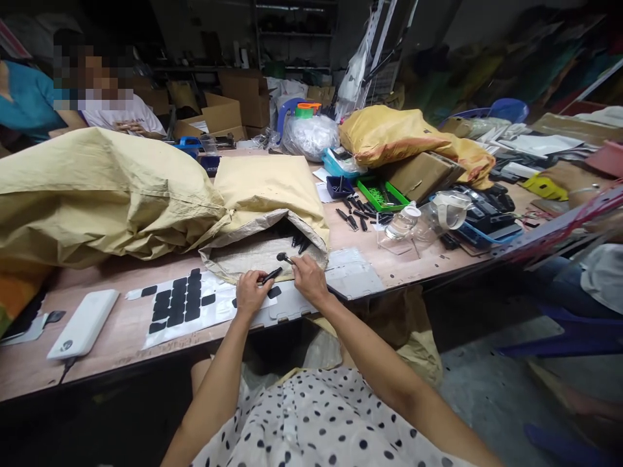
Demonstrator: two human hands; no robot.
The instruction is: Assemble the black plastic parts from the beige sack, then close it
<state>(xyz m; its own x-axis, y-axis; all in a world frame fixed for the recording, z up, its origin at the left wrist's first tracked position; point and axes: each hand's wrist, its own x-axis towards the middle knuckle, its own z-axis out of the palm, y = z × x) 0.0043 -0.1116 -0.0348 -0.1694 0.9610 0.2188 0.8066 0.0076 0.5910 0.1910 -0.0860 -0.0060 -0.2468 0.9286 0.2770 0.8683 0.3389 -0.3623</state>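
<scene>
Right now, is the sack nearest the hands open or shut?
Open: the sack gapes toward the person, with dark pieces visible inside.

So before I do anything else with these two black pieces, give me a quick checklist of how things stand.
1. Left hand holding the slim black piece: ok.
2. Right hand holding the knob-ended black piece: ok.
3. Sack mouth open toward the hands: ok.
4. Black patches in view on the white sheet: ok.
5. White slab apart from both hands: ok.
6. Held pieces match in fit: cannot tell.
</scene>
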